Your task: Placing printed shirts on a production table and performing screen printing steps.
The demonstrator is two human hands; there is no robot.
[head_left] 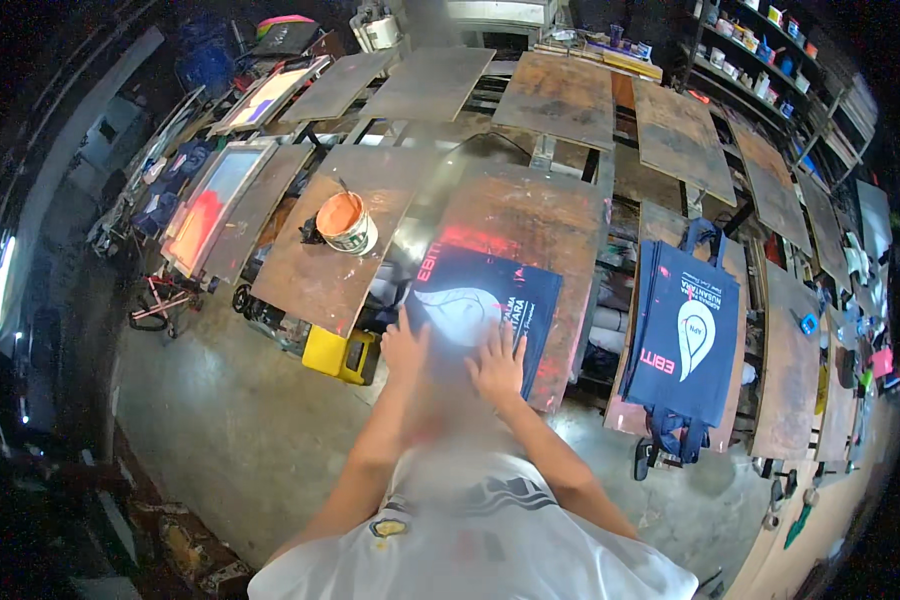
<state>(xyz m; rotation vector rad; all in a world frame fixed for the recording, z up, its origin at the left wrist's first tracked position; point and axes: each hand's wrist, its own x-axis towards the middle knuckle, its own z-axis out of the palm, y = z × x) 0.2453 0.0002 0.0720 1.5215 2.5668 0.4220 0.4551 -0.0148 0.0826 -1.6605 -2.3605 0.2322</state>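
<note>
A dark navy printed bag or fabric piece (532,295), with a white leaf shape and pink marks, lies on a stained board (570,240). My left hand (403,343) is at its lower left edge, fingers extended. My right hand (495,368) rests on its lower part, fingers spread. A blurred vertical band hides part of the area between my hands. Right of this board, several navy tote bags with similar prints (663,320) lie stacked on another board. To the upper left, an open bucket of orange-pink ink (353,238) sits on a board.
Rows of flat boards (428,90) on metal frames surround me. Screen frames with ink (215,205) lean at the left. A yellow plastic stool or crate (330,355) stands below. Shelves of containers (740,65) are at the back right. Concrete floor (200,420) shows below.
</note>
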